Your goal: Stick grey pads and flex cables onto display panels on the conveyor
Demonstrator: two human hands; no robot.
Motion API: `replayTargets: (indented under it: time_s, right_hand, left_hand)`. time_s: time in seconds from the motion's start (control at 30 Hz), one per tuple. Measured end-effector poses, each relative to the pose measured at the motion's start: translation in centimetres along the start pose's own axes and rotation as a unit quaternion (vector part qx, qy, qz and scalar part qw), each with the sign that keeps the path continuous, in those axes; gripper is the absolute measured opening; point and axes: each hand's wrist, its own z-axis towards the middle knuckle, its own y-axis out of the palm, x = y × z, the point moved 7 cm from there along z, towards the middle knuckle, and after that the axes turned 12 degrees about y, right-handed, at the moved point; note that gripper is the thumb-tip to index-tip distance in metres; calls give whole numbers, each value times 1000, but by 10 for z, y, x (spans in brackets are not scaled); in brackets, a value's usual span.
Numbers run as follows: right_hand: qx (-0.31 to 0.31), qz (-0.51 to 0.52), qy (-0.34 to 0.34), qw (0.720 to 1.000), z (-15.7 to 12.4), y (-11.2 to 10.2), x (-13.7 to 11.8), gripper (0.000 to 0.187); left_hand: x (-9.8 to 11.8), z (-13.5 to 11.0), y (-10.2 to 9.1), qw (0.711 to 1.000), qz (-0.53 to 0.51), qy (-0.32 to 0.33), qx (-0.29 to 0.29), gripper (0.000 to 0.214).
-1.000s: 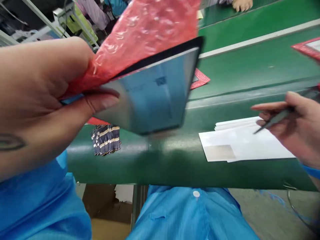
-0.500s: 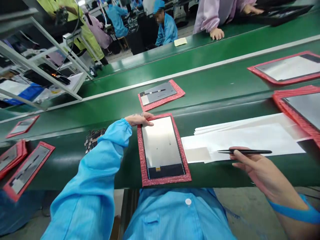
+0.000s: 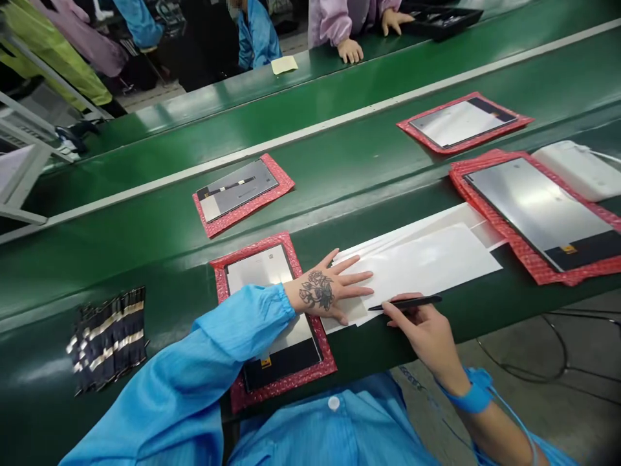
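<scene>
My left hand (image 3: 334, 288) lies with its fingers spread over the left end of the white sheets (image 3: 427, 252). Its sleeve crosses a display panel (image 3: 295, 333) on a red bubble-wrap pouch (image 3: 323, 372), hiding the panel's middle. A pair of black tweezers (image 3: 412, 302) is pinched in my right hand (image 3: 427, 336), with the tip pointing left at the lower edge of the sheets, close to my left fingers. Whether the tip touches the paper I cannot tell.
Dark flex strips (image 3: 109, 340) lie in a bundle at left. Another panel (image 3: 242, 188) rests on the green belt (image 3: 339, 158) behind. At right are stacked pouches topped by a panel (image 3: 538, 200), and a white device (image 3: 577, 169). A co-worker's hand (image 3: 350, 50) rests across the belt.
My left hand has left the panel's upper edge and moved right onto the white sheets, fingers spread. My right hand has brought the tweezers left to the sheets' lower edge. The view has turned right.
</scene>
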Motion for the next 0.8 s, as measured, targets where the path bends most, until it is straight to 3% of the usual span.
replayTargets:
  time_s: [0.13, 0.33, 0.6, 0.7, 0.8]
  right_hand:
    - [5, -22, -8, 1000, 0, 2, 2, 55]
    - [-16, -39, 18, 999, 1, 3, 1, 57]
    - [-51, 39, 71, 995, 6, 10, 1, 61]
    - [-42, 34, 16, 998, -1, 11, -8, 53]
    - [-51, -3, -91, 995, -25, 13, -25, 37]
  left_hand:
    - [-11, 3, 4, 1000, -26, -2, -17, 78]
    - [-10, 1, 5, 999, -41, -11, -32, 80]
    - [-10, 3, 2, 998, -48, -10, -29, 84]
    - [-10, 4, -1, 998, -42, -23, -30, 61]
    - [-11, 6, -6, 997, -54, -40, -38, 44]
